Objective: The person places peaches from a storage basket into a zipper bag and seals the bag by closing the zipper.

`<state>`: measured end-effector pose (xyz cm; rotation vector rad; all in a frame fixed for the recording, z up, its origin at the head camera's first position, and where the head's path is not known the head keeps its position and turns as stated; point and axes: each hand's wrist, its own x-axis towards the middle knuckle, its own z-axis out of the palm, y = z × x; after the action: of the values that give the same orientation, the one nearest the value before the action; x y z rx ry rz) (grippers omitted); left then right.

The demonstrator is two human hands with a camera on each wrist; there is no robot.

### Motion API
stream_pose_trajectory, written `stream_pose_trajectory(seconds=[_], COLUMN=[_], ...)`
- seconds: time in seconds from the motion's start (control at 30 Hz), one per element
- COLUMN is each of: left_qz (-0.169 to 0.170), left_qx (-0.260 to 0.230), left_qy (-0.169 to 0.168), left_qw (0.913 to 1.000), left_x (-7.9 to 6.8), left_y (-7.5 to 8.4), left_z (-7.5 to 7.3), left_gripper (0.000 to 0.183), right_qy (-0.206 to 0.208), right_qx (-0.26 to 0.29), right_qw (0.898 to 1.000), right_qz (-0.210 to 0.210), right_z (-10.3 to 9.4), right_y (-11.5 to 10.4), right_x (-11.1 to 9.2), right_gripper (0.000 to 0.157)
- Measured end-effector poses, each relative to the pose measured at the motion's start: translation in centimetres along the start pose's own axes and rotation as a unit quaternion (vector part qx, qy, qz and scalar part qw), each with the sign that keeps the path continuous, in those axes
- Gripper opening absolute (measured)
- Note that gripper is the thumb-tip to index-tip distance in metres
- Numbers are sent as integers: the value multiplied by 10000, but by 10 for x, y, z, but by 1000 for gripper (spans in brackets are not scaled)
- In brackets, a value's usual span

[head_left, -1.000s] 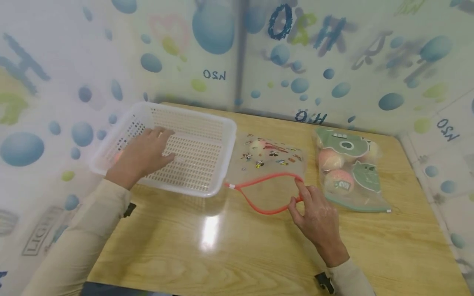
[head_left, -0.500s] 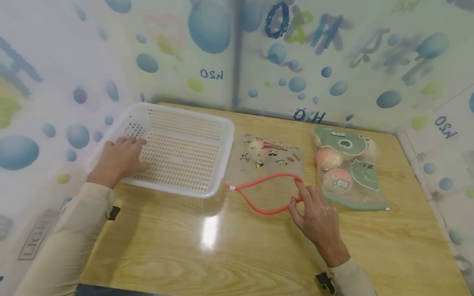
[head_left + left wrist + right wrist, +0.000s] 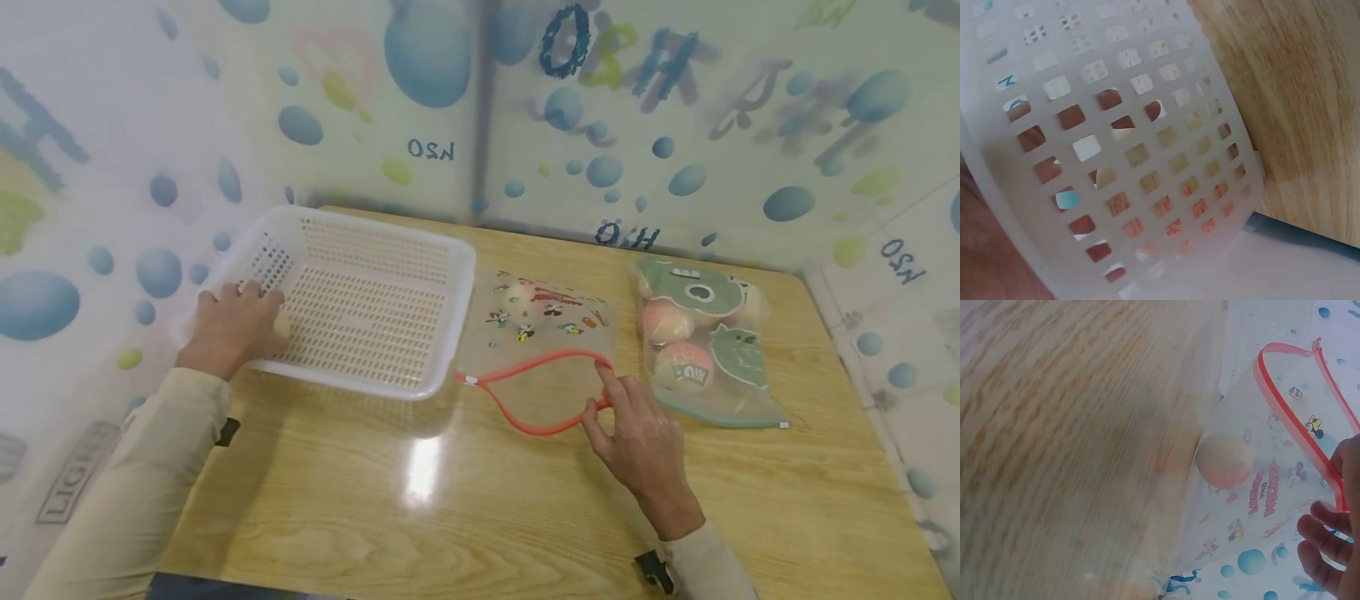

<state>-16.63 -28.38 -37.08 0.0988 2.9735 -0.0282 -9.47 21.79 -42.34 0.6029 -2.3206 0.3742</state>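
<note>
My left hand (image 3: 228, 327) has pulled back from the middle of the white basket (image 3: 390, 242) to its near-left corner, where the fingers now curl over the rim around a small pale fruit (image 3: 282, 324). The basket sits at the desk's (image 3: 480, 517) far-left corner, unmoved. My right hand (image 3: 637, 437) stays put, its thumb and forefinger pinching the red zip edge of the clear cartoon-print bag (image 3: 543, 333), holding its mouth open at the desk's middle. One peach (image 3: 1225, 461) lies inside that bag. Just right of it, touching my hand's far side, lies the green-print bag (image 3: 705, 342) of peaches.
</note>
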Motion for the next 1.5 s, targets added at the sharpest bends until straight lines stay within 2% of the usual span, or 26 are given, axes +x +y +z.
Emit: stream_pose_trajectory(seconds=[0.17, 0.43, 0.6, 0.73, 1.07, 1.33, 1.5], left_qz=[-37, 151, 294, 512, 1070, 1257, 1479], left_qx=[-56, 108, 220, 303, -18, 139, -18], left_qy=[-203, -145, -29, 88, 429, 768, 718], left_qw=[9998, 9997, 9993, 9982, 9933, 9890, 9864], left_x=[1, 5, 5, 4, 7, 11, 9], left_y=[2, 5, 9, 16, 37, 54, 62], left_z=[-2, -2, -2, -1, 1, 4, 4], left_gripper=[59, 47, 42, 47, 46, 48, 57], right_qy=[-25, -73, -106, -120, -96, -215, -228], right_qx=[24, 64, 77, 86, 37, 3, 43], right_qw=[10000, 10000, 9999, 9999, 9999, 9998, 9997], right_qz=[1, -3, 13, 56, -25, 43, 70], right_z=[0, 0, 0, 0, 0, 0, 0], right_y=[0, 0, 0, 0, -2, -2, -1], right_x=[-1, -1, -1, -1, -2, -1, 0], right_gripper=[49, 49, 49, 49, 49, 50, 50])
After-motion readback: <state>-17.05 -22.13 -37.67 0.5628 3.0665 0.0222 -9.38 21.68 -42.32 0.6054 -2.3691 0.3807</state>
